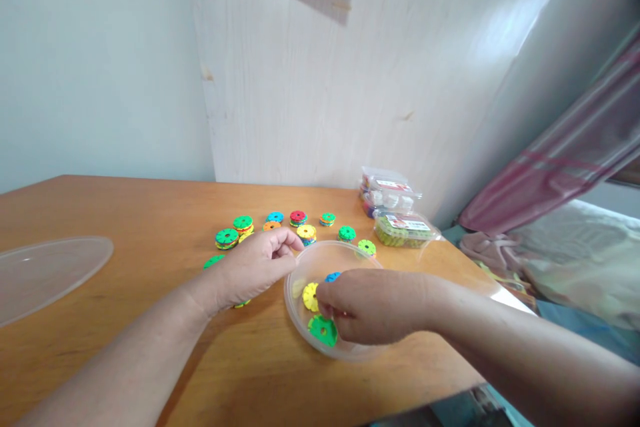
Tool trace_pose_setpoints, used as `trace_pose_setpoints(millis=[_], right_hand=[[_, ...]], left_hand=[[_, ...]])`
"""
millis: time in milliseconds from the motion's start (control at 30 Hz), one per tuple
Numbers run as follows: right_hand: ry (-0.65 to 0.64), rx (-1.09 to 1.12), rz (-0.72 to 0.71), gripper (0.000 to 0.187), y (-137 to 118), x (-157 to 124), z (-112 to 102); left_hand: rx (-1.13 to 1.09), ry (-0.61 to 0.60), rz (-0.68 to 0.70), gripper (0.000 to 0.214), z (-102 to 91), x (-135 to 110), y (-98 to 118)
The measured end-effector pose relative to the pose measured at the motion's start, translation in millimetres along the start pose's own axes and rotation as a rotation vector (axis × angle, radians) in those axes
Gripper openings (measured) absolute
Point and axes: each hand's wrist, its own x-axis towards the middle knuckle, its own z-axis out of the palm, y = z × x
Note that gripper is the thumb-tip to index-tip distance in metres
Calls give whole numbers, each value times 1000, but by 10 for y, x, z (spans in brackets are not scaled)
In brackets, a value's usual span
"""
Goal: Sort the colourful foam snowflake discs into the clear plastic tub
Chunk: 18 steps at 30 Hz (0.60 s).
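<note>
Left hand (263, 260) curling at a clear bowl's (327, 257) left rim, right hand (377, 303) reaching inside beside yellow disc (310, 297) and green disc (323, 331), whether either's fingers are clamping unclear, disc stacks (307, 233) standing beyond on the table (240, 373)

Translucent bowl (291, 310), yellow disc (310, 297), green disc (321, 331) and part-hidden blue disc (331, 277) inside, multicoloured disc stacks (307, 233) beyond

On our table (150, 210), we have a bowl (291, 303) in front, with interlocking discs (307, 299) inside it. Behind it and to its left we see disc stacks (307, 232). The lid (55, 273) lies well apart, far left. Clamshell boxes (405, 232) sit back right; beyond them, further right, hangs a curtain (550, 140).
</note>
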Motion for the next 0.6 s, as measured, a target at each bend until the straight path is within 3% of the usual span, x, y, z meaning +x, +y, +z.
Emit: trace_pose_setpoints(millis=[300,467,600], right_hand=[[116,57,-66,23,72,45,70],[213,106,-15,14,174,-44,-29],[256,-2,48,15,215,-109,-76]], left_hand=[[129,-101,-67,32,-46,-19,59],[165,-137,-66,32,-80,-26,55],[181,-158,-61,31,-111,-34,69]])
